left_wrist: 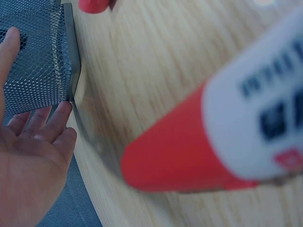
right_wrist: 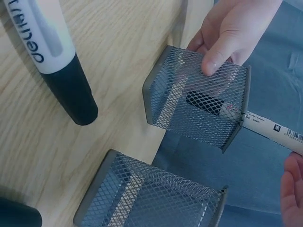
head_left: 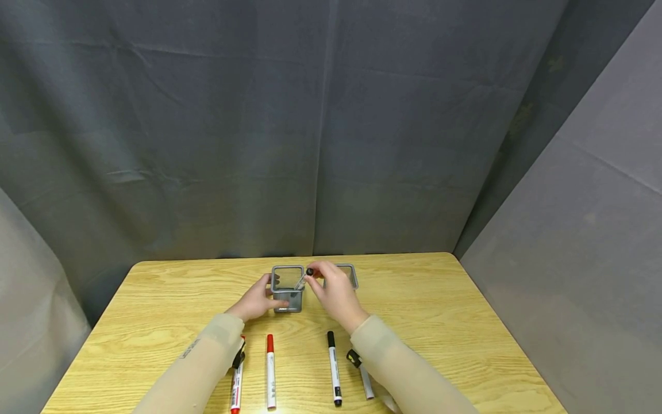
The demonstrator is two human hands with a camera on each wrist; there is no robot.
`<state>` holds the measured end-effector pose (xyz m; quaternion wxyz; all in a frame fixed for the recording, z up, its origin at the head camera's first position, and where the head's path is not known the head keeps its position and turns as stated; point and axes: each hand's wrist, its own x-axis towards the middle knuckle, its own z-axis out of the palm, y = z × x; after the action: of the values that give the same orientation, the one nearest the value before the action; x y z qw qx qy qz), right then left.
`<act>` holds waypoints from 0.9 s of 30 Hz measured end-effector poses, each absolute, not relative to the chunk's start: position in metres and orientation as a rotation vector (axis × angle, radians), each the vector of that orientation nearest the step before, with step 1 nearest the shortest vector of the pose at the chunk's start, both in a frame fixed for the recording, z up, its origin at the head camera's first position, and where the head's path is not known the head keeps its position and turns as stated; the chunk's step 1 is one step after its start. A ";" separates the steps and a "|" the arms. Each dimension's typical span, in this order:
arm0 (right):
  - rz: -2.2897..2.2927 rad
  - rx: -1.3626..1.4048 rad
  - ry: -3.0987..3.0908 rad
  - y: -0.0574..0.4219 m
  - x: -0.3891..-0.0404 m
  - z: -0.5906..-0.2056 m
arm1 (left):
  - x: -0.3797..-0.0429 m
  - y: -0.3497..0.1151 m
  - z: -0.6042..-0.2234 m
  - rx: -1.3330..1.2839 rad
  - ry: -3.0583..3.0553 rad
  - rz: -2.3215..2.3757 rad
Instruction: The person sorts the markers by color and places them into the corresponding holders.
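My left hand (head_left: 257,300) grips a grey wire-mesh pen holder (head_left: 288,300), its thumb on the near side and its fingers around the far side. A white whiteboard marker (right_wrist: 272,127) leans into that holder, black cap (right_wrist: 204,102) down behind the mesh. My right hand (head_left: 337,292) pinches the marker near its upper end, above the rim. In the left wrist view, the thumb and fingertips touch the mesh wall (left_wrist: 40,66). Just to the right, a second mesh holder (head_left: 353,277) stands partly hidden behind my right hand.
Nearer on the wooden table (head_left: 170,299) lie two red-capped markers, one (head_left: 270,374) in plain sight and one (head_left: 237,385) partly under my left forearm. A black-capped marker (head_left: 334,368) lies right of them, beside another marker (head_left: 366,382) partly covered by my right arm. Grey curtains (head_left: 233,144) hang behind.
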<state>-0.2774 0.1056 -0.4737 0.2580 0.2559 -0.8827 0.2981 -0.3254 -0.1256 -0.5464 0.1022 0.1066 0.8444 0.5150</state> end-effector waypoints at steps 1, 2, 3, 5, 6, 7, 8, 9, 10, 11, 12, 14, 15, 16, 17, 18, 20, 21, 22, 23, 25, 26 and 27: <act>0.807 0.685 -2.405 0.105 -0.278 -0.475 | -0.325 -0.126 -0.547 0.314 2.491 1.522; 0.811 0.678 -2.414 0.105 -0.278 -0.476 | -0.326 -0.126 -0.547 0.310 2.488 1.523; 0.811 0.671 -2.424 0.105 -0.279 -0.477 | -0.326 -0.126 -0.547 0.310 2.485 1.524; 0.815 0.657 -2.440 0.104 -0.280 -0.479 | -0.326 -0.126 -0.547 0.308 2.485 1.522; 0.822 0.654 -2.442 0.103 -0.280 -0.480 | -0.326 -0.126 -0.547 0.306 2.485 1.522; 0.827 0.654 -2.442 0.103 -0.281 -0.481 | -0.326 -0.126 -0.547 0.306 2.486 1.520; 0.834 0.654 -2.443 0.102 -0.281 -0.482 | -0.326 -0.127 -0.547 0.305 2.485 1.520; 0.833 0.654 -2.443 0.102 -0.281 -0.483 | -0.326 -0.127 -0.547 0.306 2.485 1.521; 0.837 0.658 -2.439 0.101 -0.282 -0.483 | -0.326 -0.127 -0.547 0.307 2.484 1.522; 0.843 0.661 -2.437 0.100 -0.282 -0.484 | -0.326 -0.128 -0.547 0.308 2.481 1.525; 0.848 0.663 -2.436 0.099 -0.282 -0.484 | -0.326 -0.128 -0.547 0.309 2.478 1.528; 0.856 0.666 -2.434 0.098 -0.282 -0.484 | -0.326 -0.128 -0.547 0.309 2.477 1.530; 0.858 0.666 -2.437 0.097 -0.283 -0.485 | -0.326 -0.129 -0.547 0.308 2.477 1.531; 0.861 0.667 -2.440 0.096 -0.283 -0.485 | -0.326 -0.129 -0.547 0.306 2.477 1.531; 0.860 0.664 -2.447 0.096 -0.283 -0.485 | -0.326 -0.129 -0.547 0.312 2.483 1.525; 0.858 0.663 -2.453 0.095 -0.283 -0.486 | -0.326 -0.129 -0.546 0.310 2.484 1.523; 0.857 0.661 -2.462 0.095 -0.283 -0.487 | -0.325 -0.129 -0.546 0.309 2.484 1.522; 0.856 0.658 -2.469 0.095 -0.283 -0.487 | -0.325 -0.130 -0.546 0.315 2.486 1.518; 0.854 0.657 -2.471 0.095 -0.283 -0.488 | -0.325 -0.130 -0.545 0.319 2.488 1.515; 0.850 0.657 -2.474 0.095 -0.283 -0.488 | -0.325 -0.130 -0.545 0.323 2.491 1.511; 0.849 0.660 -2.471 0.094 -0.284 -0.490 | -0.325 -0.131 -0.544 0.324 2.488 1.513; 0.845 0.662 -2.468 0.094 -0.284 -0.491 | -0.324 -0.131 -0.543 0.327 2.489 1.510; 0.841 0.662 -2.468 0.094 -0.284 -0.491 | -0.324 -0.131 -0.543 0.331 2.488 1.510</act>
<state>-0.2842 0.0943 -0.4912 0.2240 0.2398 -0.8942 0.3045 -0.3239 -0.1308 -0.5425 0.1059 0.1123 0.8447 0.5125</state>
